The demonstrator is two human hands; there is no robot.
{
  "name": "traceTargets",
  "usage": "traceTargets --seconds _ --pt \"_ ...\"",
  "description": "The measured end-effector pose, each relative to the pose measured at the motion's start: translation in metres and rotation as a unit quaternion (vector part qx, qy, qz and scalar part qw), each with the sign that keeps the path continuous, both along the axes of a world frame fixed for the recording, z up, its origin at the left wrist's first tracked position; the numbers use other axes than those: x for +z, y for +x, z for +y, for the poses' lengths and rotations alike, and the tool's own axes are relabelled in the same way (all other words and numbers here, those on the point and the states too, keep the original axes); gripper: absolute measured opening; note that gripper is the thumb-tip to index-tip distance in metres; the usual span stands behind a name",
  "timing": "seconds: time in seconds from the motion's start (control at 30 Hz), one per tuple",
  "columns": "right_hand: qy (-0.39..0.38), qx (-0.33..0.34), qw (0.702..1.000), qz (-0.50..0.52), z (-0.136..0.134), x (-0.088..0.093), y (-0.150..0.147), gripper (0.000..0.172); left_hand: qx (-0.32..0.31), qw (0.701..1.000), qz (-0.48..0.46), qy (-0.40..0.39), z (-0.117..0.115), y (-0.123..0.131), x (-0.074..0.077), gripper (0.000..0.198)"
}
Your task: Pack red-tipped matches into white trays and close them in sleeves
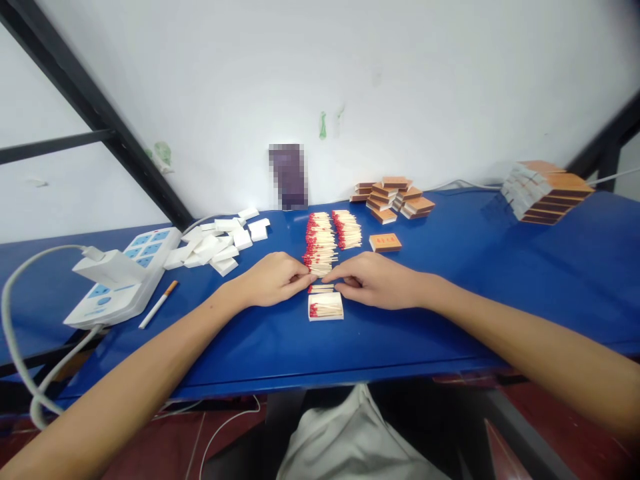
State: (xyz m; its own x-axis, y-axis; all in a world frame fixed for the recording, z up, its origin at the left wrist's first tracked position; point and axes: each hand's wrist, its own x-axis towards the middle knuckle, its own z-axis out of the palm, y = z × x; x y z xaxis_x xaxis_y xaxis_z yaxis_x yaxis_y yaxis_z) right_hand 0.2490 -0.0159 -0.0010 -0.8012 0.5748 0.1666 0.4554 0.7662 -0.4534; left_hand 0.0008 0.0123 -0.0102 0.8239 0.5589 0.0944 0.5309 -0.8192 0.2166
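My left hand (281, 277) has its fingers curled, with thumb and forefinger close together at the red heads of the lowest matches in a long row (323, 241). Whatever lies between those tips is too small to make out. From the other side, my right hand (374, 280) reaches the same matches with its forefinger stretched out and its thumb apart below. A few loose matches (323, 289) lie just under the fingertips. Nearer to me sits a white matchbox tray (326, 317) partly filled with matches. A second, shorter row of matches (347, 229) lies beside the long one.
White inner trays (213, 245) are heaped at left, near a power strip (155, 257) and a cigarette (158, 305). One orange matchbox (385, 243) lies right of the matches. Matchboxes (395, 197) are piled behind; a wrapped stack (547, 192) stands far right. A blurred dark object (290, 177) leans on the wall.
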Motion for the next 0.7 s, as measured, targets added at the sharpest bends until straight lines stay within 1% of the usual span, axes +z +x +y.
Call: traceTargets --seconds 0.23,0.43,0.7 --pt "0.000 -0.030 0.999 -0.009 -0.0013 0.0000 -0.0011 0.032 0.023 1.000 0.005 0.007 -0.0006 0.0020 0.0014 0.044" --pt "0.005 -0.028 1.000 -0.012 -0.0027 0.0026 -0.0022 0.027 0.027 1.000 -0.001 0.007 -0.0007 0.0023 0.0013 0.043" --pt "0.004 -0.016 1.000 0.001 -0.0004 -0.0011 -0.0005 0.027 0.021 1.000 -0.009 -0.002 -0.0001 0.0009 0.0014 0.045"
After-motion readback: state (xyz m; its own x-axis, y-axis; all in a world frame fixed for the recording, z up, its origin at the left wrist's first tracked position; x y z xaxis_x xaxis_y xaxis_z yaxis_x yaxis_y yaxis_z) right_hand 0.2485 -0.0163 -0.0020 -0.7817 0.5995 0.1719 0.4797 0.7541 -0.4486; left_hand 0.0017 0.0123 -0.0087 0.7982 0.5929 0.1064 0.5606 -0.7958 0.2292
